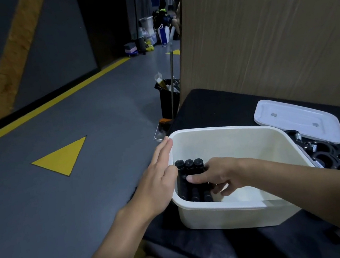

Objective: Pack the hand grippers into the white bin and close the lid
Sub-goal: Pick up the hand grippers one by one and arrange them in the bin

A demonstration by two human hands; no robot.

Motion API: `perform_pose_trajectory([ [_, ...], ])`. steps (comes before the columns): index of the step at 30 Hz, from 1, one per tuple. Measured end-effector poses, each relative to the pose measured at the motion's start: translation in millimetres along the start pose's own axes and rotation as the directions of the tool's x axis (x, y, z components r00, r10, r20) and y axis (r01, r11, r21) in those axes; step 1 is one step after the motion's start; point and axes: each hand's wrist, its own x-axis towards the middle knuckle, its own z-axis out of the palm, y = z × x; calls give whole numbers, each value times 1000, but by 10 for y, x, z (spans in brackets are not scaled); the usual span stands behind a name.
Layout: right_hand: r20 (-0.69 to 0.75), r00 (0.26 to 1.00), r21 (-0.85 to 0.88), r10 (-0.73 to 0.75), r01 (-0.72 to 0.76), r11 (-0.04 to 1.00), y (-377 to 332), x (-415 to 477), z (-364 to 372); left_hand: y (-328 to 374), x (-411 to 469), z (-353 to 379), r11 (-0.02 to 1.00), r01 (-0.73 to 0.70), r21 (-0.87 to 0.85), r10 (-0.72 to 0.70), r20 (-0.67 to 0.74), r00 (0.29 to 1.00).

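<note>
- left hand (160, 175) flat, fingers straight, against the white bin (220, 128), lower middle of frame.
- right hand (220, 174) inside it, thumb and curled fingers gripping the hand grippers (189, 166).
- they look stiff, springy and probably weighty; best held by the black handles.
- lid (297, 122) lies off, at right.

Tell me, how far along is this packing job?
Partway. Done: several hand grippers already lie in the white bin, along its left wall. In hand: the right hand is inside, holding one of them, while the left hand rests flat against the bin's outside. Left: the loose grippers on the black table to the right, then the lid, lying off behind them.
</note>
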Motion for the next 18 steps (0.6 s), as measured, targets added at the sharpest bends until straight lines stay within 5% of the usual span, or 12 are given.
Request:
perform_pose_trajectory([
  [7,220,975,255,-26,-32,966,4,-74,-157,-22,8,9,1000,-19,-17,18,-17,1000],
  [18,163,987,467,5,-81,880,28,-74,-138,-13,21,51,998,-17,-62,14,-38,999],
])
